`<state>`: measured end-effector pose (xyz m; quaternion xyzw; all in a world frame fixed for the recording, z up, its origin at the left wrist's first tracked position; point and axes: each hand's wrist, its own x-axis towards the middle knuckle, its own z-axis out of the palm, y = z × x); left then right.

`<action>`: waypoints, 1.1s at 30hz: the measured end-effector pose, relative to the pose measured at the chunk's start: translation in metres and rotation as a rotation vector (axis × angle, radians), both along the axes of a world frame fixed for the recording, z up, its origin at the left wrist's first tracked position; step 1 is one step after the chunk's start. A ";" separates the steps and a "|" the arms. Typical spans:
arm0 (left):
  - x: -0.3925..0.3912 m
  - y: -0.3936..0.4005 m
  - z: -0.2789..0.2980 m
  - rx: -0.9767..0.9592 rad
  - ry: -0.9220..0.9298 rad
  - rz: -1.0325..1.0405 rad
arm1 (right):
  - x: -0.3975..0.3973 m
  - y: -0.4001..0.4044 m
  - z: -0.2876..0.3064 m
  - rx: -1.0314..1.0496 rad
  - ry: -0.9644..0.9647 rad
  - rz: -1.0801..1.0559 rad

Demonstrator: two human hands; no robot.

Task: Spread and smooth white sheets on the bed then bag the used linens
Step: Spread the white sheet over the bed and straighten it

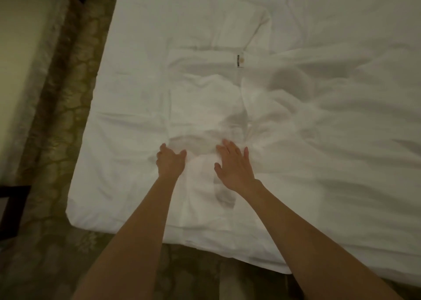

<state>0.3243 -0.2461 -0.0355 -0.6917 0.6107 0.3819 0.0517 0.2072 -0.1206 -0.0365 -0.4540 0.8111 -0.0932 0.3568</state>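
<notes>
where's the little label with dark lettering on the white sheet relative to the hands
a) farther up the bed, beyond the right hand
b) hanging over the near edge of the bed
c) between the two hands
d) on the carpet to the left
a: the label lies on the rumpled white sheet well up the bed, past the right hand and the left hand, which are both nearer the bed's near edge.

I stand in a bedroom (perhaps a hotel's): a bed [95, 185] in tagged white sheets [319, 94], on patterned carpet [57, 90].
</notes>
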 end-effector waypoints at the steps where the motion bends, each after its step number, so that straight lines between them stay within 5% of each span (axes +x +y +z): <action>1: 0.004 -0.004 -0.003 0.037 0.027 0.092 | 0.001 -0.001 -0.002 0.015 -0.003 -0.006; 5: 0.013 -0.008 -0.008 0.089 0.139 0.090 | 0.005 -0.008 -0.003 0.018 0.020 -0.062; 11: 0.031 -0.016 -0.006 -0.103 0.092 -0.055 | 0.022 -0.036 0.012 0.035 0.044 -0.091; 18: 0.051 -0.027 -0.001 0.016 0.225 0.134 | 0.058 -0.055 0.015 0.003 -0.067 0.025; 26: 0.012 -0.009 0.036 0.147 0.511 -0.109 | 0.029 -0.075 0.036 -0.126 -0.590 -0.662; 33: -0.087 0.069 0.070 0.399 0.651 -0.384 | -0.066 -0.042 0.058 -0.161 -0.404 -0.757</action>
